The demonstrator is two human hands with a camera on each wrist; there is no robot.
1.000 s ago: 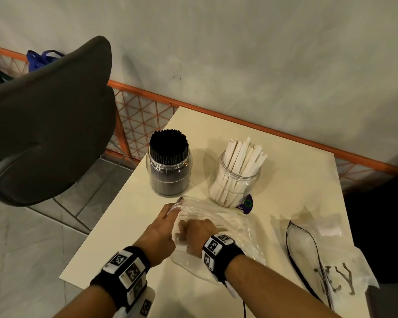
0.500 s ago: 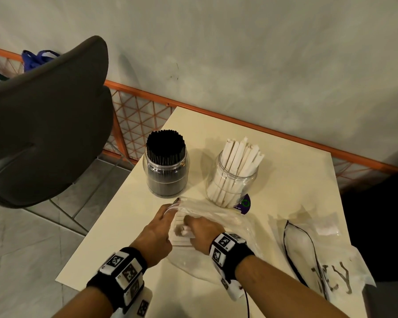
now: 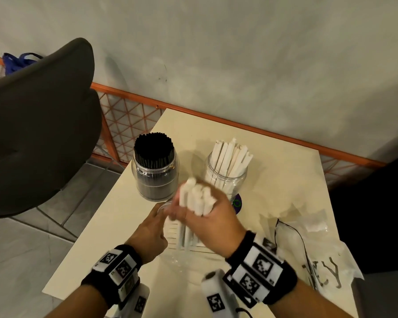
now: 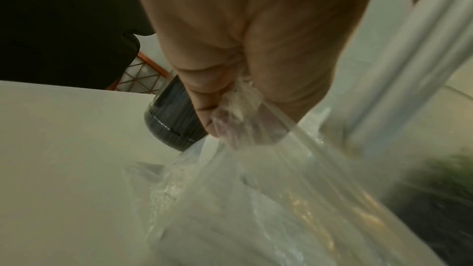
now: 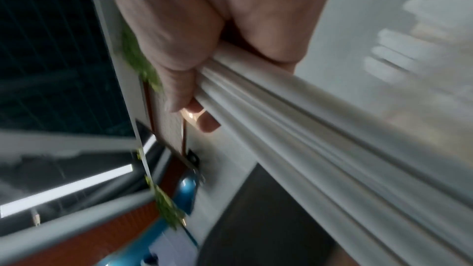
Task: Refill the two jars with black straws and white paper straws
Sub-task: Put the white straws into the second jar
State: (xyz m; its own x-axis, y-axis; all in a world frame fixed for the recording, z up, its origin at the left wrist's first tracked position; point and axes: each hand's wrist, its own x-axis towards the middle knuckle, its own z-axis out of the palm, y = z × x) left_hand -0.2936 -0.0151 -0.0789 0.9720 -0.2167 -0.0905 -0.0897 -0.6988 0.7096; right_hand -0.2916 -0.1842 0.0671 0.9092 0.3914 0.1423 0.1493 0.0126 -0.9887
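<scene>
On table (image 3: 285, 180): black-straw jar (image 3: 155, 177) packed full; white-straw jar (image 3: 225, 175) part-filled. Right hand (image 3: 213, 222) gripping white paper straws (image 3: 197, 198) near it; left hand (image 3: 151, 232) pinching plastic bag (image 4: 256, 199). Probably nearing completion.

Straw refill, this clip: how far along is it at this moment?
Looks done: the black straw jar is packed tight. In hand: the right hand grips a bundle of white paper straws lifted out of the clear bag, whose edge the left hand pinches. Left: that bundle must go into the white straw jar, which has room; more straws lie in the bag.
</scene>
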